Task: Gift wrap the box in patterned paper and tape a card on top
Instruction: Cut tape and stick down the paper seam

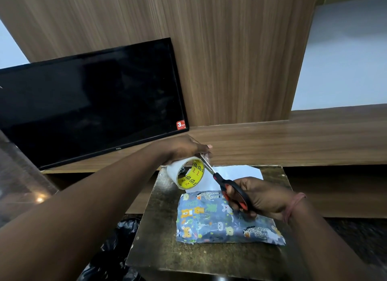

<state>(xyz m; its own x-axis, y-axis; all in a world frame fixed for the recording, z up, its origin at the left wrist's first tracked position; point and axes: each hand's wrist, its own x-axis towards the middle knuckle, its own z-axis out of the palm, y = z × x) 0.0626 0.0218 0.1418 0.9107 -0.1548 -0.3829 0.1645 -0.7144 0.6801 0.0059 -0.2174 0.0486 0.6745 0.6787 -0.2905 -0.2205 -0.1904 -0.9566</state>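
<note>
The box (222,222), wrapped in blue paper with cartoon animals, lies flat on a small dark table (167,239). Behind it lies a white card (234,174). My left hand (184,149) holds a roll of clear tape (186,173) with a yellow core in the air above the table's far left corner, and its fingertips pinch a pulled-out strip. My right hand (261,199) grips black and red scissors (226,186) over the box. The blades point up-left and meet the tape strip next to my left fingers.
A black television (90,105) leans against a wooden wall panel on a low wooden shelf (293,142) behind the table. A black plastic bag (117,249) lies on the floor to the table's left. A glass surface (18,176) sits at the far left.
</note>
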